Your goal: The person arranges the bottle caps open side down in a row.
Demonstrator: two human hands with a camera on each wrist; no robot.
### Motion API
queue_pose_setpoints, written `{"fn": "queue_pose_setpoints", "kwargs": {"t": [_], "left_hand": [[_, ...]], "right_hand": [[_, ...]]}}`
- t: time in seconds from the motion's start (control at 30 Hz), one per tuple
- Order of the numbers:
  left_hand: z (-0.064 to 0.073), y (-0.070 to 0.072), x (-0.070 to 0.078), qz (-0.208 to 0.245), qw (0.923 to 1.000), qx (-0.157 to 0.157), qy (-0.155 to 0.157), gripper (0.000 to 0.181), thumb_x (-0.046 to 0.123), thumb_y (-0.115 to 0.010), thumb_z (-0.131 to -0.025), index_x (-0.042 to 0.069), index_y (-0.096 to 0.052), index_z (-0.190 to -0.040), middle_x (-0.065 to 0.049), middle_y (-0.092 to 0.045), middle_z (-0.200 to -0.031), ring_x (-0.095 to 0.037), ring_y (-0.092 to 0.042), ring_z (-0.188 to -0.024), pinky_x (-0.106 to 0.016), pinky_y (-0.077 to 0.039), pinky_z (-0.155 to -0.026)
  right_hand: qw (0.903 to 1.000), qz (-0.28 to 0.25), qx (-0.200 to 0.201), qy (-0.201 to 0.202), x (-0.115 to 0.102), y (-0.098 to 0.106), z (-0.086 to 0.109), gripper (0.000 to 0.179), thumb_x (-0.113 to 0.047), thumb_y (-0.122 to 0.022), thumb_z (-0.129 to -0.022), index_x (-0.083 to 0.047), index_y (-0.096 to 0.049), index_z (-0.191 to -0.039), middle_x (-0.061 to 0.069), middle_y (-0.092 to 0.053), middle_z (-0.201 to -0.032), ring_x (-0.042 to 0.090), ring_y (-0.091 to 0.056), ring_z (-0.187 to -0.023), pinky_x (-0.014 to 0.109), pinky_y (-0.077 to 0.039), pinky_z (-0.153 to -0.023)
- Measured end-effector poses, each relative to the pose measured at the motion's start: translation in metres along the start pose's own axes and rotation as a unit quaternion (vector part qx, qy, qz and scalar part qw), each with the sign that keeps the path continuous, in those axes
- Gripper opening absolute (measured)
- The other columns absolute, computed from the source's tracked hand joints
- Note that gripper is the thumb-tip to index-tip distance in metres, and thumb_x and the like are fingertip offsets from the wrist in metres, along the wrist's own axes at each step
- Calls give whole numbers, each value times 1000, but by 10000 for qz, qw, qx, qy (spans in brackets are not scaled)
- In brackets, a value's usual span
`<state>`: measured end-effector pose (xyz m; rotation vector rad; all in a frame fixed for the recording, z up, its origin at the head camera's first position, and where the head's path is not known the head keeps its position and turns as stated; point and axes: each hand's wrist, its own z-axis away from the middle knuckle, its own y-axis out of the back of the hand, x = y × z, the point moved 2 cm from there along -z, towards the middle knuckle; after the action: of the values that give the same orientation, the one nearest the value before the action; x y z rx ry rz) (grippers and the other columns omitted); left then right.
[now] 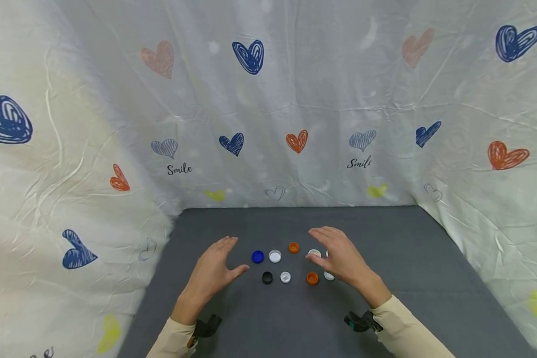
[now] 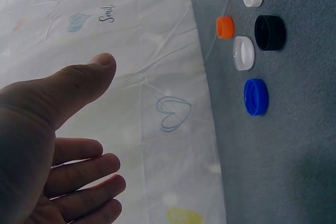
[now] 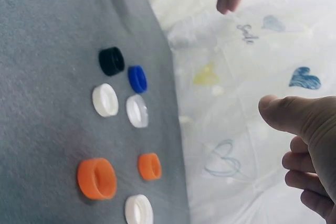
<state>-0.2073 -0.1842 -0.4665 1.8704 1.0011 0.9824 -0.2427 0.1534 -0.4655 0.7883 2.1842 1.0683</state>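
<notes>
Several bottle caps lie in two loose rows on the grey table. In the head view, a blue cap [image 1: 257, 256] and a black cap [image 1: 267, 278] are nearest my left hand [image 1: 212, 271], which hovers to their left, fingers extended and thumb apart. Beside them are a clear-white cap [image 1: 275, 256] and a white cap [image 1: 285, 277]. An orange cap [image 1: 294, 247] sits at the back, another orange cap [image 1: 312, 278] at the front. My right hand [image 1: 340, 254], thumb apart and holding nothing, hovers over the right end, partly hiding white caps [image 1: 314, 253].
A grey cloth-covered table [image 1: 268, 323] extends around the caps. White curtains [image 1: 268, 99] printed with hearts rise behind it and along both sides. A dark wrist camera [image 1: 208, 326] is strapped under the left wrist, another camera [image 1: 360, 321] under the right.
</notes>
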Motion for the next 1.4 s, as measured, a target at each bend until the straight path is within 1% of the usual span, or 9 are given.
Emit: {"fn": "queue_pose_setpoints", "kwargs": {"t": [0.27,0.47,0.6,0.7,0.83,0.97,1.13,1.23,1.4], "left_hand": [[1,-14,1,183,9998,-21,-87,74,43,-89,-74,7,-64,-133,-15,-65,-133,-32,-60,-126,-50,-53,-98],[2,-27,1,204,9997,-74,-85,70,42,-89,-73,7,-67,-129,-14,-68,-129,-32,-64,-120,-49,-54,-96],[3,-36,2,207,9996,-178,-50,66,43,-89,-74,7,-69,-126,-14,-69,-126,-31,-66,-115,-49,-55,-94],[4,-43,2,204,9994,-265,-19,64,42,-88,-74,8,-70,-125,-14,-70,-124,-31,-67,-113,-48,-55,-93],[6,-54,2,252,9991,-347,-22,62,40,-89,-74,7,-71,-124,-13,-71,-121,-30,-69,-110,-47,-56,-91],[7,-63,2,239,9989,-389,-54,60,40,-89,-74,8,-72,-122,-11,-73,-118,-27,-70,-107,-44,-57,-91],[8,-75,-1,307,9984,-446,-172,59,39,-89,-74,7,-73,-120,-10,-74,-114,-25,-72,-104,-40,-58,-88],[9,-80,-2,401,9979,-478,-195,57,37,-90,-73,6,-73,-119,-9,-75,-113,-24,-72,-102,-40,-58,-87],[8,-88,-2,385,9975,-564,-193,54,37,-89,-74,7,-74,-117,-9,-75,-111,-24,-72,-102,-40,-58,-87]], "right_hand": [[9996,-119,-266,32,-7,-24,-4,59,-34,-86,-80,-9,-67,-130,6,-69,-127,28,-62,-121,52,-47,-105],[9989,-81,-368,289,-13,-41,-7,54,-36,-85,-80,-9,-70,-124,5,-71,-120,26,-64,-116,50,-48,-102],[9979,-82,-454,464,-17,-53,-8,51,-35,-84,-81,-9,-70,-123,4,-72,-120,25,-64,-115,48,-49,-102],[9972,-84,-530,520,-20,-62,-8,48,-33,-83,-82,-9,-70,-122,5,-71,-120,26,-64,-116,47,-49,-102],[9972,-46,-594,455,-23,-71,-8,46,-34,-83,-82,-10,-71,-120,5,-72,-118,27,-65,-114,46,-49,-100],[9970,-33,-719,298,-26,-81,-7,45,-36,-83,-82,-12,-72,-119,2,-73,-117,24,-65,-114,46,-49,-101],[9960,-181,-858,156,-27,-94,-5,43,-33,-82,-82,-10,-73,-118,1,-73,-115,22,-65,-113,46,-48,-102],[9956,-234,-888,205,-28,-101,-4,41,-30,-82,-82,-9,-73,-116,1,-74,-112,22,-66,-110,45,-48,-101],[9957,-132,-844,353,-32,-110,-2,39,-29,-81,-81,-9,-74,-113,0,-73,-109,21,-66,-109,42,-48,-102]]}}
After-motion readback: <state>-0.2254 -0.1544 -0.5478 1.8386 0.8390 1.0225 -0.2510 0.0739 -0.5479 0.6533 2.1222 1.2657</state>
